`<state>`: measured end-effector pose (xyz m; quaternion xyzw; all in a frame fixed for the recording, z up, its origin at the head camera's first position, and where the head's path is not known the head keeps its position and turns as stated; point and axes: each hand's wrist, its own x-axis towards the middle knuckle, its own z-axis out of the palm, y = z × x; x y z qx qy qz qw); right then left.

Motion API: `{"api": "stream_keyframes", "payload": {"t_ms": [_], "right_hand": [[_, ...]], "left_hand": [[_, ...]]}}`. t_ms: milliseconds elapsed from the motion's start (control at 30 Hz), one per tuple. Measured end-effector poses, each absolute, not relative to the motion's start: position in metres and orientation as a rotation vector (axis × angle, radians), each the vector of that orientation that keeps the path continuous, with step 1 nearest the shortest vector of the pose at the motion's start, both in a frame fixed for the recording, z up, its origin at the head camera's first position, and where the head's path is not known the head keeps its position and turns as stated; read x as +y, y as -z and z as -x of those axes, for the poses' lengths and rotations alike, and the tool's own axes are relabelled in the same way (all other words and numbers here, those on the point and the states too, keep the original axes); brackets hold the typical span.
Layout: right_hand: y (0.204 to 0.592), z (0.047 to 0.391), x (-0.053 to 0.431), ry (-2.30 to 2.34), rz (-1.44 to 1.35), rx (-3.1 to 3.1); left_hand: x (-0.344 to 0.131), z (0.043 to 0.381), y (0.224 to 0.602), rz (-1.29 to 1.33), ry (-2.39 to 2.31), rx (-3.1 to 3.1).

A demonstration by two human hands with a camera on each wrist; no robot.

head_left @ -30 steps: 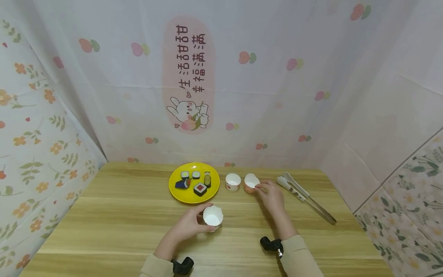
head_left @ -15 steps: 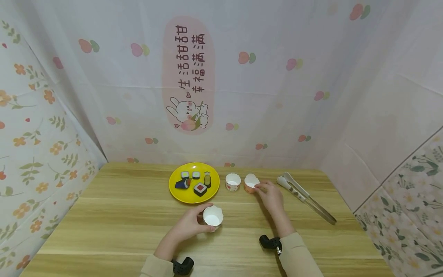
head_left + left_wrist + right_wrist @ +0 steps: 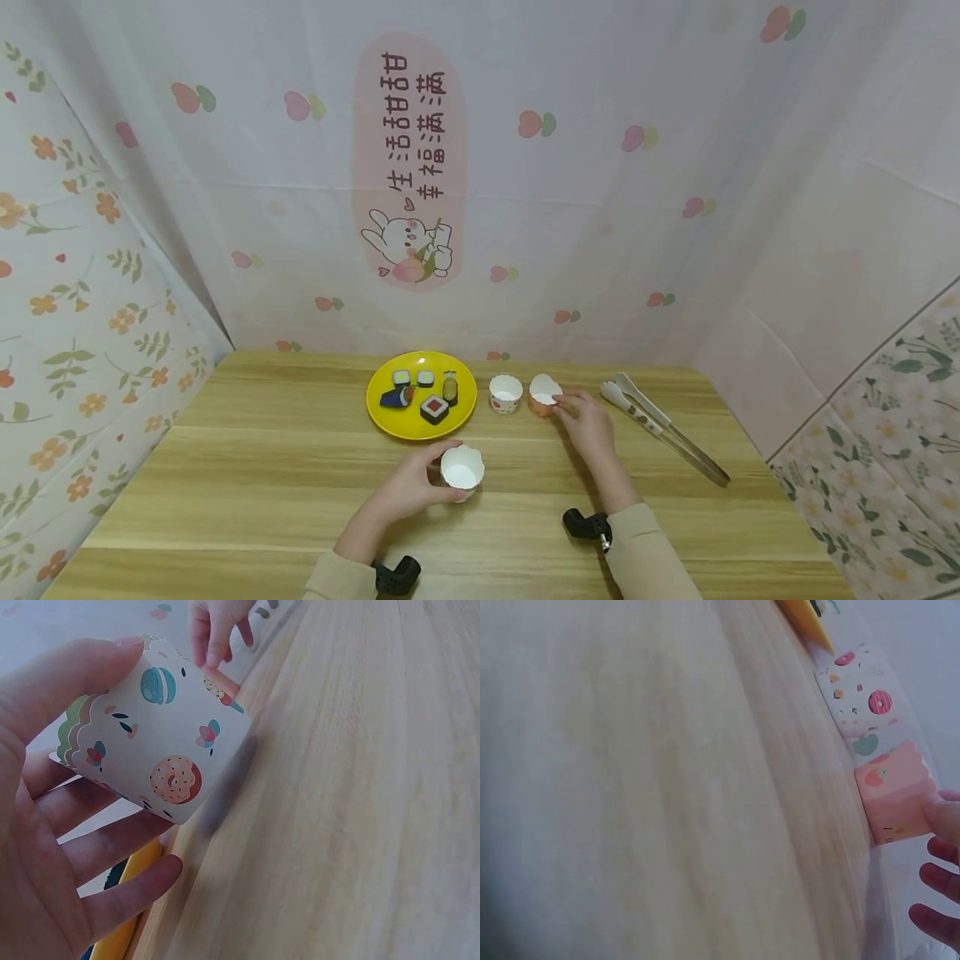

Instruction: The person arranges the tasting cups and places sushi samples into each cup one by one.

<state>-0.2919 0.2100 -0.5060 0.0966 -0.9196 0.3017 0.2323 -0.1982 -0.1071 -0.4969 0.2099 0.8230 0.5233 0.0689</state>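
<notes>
My left hand (image 3: 408, 483) holds a white paper baking cup (image 3: 461, 473) between thumb and fingers, mouth up, over the front middle of the table. In the left wrist view this baking cup (image 3: 161, 742) has a doughnut and macaron print. Layered scalloped edges, one green, show at its rim. Farther back, my right hand (image 3: 590, 425) pinches the near right rim of a pink baking cup (image 3: 542, 408). The right wrist view shows the pink cup (image 3: 896, 799) upright on the table, with the thumb against its side. Left of it stands a white doughnut-print baking cup (image 3: 506, 396).
A yellow plate (image 3: 386, 425) at the back bears several toy sushi pieces, among them a square roll (image 3: 434, 408) and a dark blue wrapped one (image 3: 396, 397). Metal tongs (image 3: 663, 429) with pale heads lie at the right. A printed curtain (image 3: 600, 250) hangs behind the table.
My right hand and the pink cup have shifted very slightly. My left hand and the baking cup in it stay in place.
</notes>
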Motion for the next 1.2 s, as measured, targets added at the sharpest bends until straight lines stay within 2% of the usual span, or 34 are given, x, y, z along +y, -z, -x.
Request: {"api": "stream_keyframes", "payload": {"t_ms": [1200], "right_hand": [[0.488, 0.277, 0.211, -0.863, -0.388, -2.458]], "left_hand": [[-0.106, 0.198, 0.498, -0.645, -1.586, 2.455]]}}
